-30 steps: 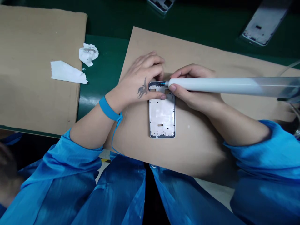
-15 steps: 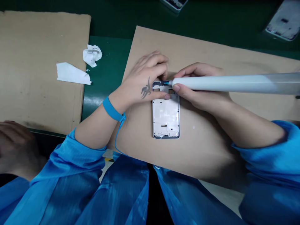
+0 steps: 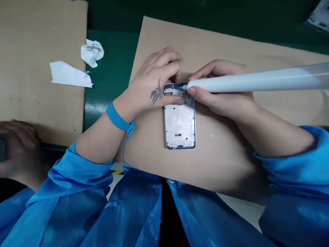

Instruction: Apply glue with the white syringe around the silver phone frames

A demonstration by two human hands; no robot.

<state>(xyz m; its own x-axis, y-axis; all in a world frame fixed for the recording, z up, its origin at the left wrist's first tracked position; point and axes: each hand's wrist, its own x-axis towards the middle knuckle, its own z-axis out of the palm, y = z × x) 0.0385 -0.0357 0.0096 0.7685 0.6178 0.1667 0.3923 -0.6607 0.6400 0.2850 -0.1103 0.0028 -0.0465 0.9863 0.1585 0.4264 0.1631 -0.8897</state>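
Observation:
A phone middle frame (image 3: 180,120), silvery with a dark rim, lies on a cardboard sheet. My left hand (image 3: 158,82) holds it, the thumb across its upper part and the other fingers curled by its far edge. In my right hand (image 3: 218,99) is a large white dispensing syringe (image 3: 246,82), running off to the right. Its thin blue needle tip (image 3: 180,87) is at the frame's far end, just inside the rim. Whether tip and metal touch, I cannot tell. A blue wrist strap (image 3: 117,116) with a cord circles my left wrist.
The cardboard sheet (image 3: 221,161) lies on a green table (image 3: 115,58). Another cardboard sheet (image 3: 33,103) is at left, with a strip of white paper (image 3: 69,74) and a crumpled tissue (image 3: 92,52) by its edge. Another person's hand (image 3: 17,154) shows at far left. Another phone frame (image 3: 321,17) sits top right.
The view has shifted, so most things appear higher and further left. Against the phone frame, the needle tip has moved slightly right along the far end. Both hands keep their hold.

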